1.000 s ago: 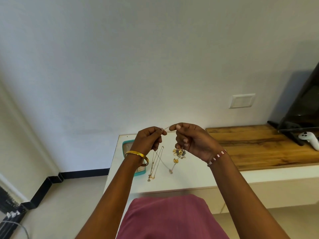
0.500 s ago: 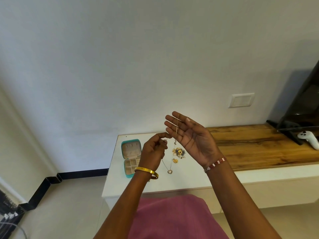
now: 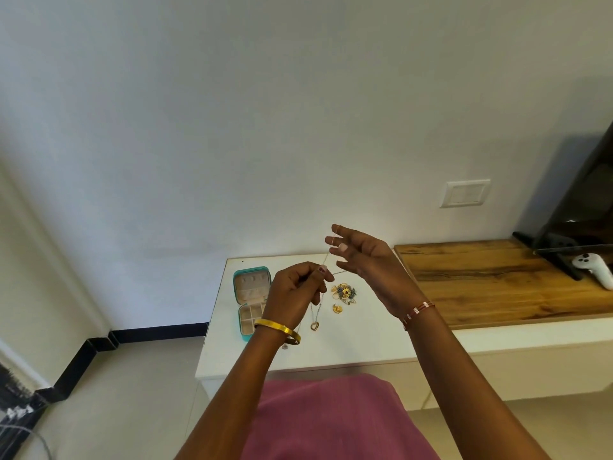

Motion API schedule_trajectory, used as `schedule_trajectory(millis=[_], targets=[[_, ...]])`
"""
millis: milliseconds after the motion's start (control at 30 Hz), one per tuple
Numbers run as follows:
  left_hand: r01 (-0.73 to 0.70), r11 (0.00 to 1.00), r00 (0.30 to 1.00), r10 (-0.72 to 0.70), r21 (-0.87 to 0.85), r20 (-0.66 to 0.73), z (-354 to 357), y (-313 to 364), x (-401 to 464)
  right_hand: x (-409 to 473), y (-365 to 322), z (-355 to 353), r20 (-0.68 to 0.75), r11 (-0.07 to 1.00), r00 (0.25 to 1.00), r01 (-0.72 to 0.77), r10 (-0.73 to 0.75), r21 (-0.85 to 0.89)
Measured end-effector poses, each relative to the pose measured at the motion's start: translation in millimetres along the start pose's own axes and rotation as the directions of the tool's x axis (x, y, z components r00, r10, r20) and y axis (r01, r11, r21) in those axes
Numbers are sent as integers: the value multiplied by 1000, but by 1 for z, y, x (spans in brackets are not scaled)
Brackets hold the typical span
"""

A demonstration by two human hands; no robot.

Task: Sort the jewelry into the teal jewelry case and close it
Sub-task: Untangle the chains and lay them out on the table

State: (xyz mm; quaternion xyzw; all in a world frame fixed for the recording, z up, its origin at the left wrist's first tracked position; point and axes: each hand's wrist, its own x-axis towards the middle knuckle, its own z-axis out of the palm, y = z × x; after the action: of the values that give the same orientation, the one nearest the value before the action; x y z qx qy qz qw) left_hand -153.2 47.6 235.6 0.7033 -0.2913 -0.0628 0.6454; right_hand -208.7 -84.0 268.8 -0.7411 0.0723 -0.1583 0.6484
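My left hand pinches a thin gold necklace chain between thumb and fingertips above the white table. The chain rises to my right hand, draped over its loosely spread fingertips. Below my left hand the chain hangs down to a heart pendant over the table. The teal jewelry case lies open on the table's left side, its lid up and its compartments partly hidden by my left wrist. A cluster of flower jewelry and a small gold piece lie on the table.
A wooden top adjoins the table on the right, carrying a white controller and a black screen stand. A wall switch plate is on the wall behind. Pink fabric fills the lower foreground.
My hands parted from a joint pinch on the chain. The right hand opened, lifted, then curled a little, with the chain over its fingers; the left hand lowered, still holding the chain.
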Motion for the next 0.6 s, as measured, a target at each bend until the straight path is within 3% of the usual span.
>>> schedule_trajectory(millis=[167,333,600], targets=[[102,971,995,-96,-214,37,-4,4,0,-6,8,2,106,976,989,-81,104,-204],[198,913,980,-181,-358,80,-4,5,-1,-16,19,6,196,988,969,-141,151,-63],[265,884,964,-244,-384,104,-3,0,-1,-20,30,8,150,991,980,-133,135,-19]])
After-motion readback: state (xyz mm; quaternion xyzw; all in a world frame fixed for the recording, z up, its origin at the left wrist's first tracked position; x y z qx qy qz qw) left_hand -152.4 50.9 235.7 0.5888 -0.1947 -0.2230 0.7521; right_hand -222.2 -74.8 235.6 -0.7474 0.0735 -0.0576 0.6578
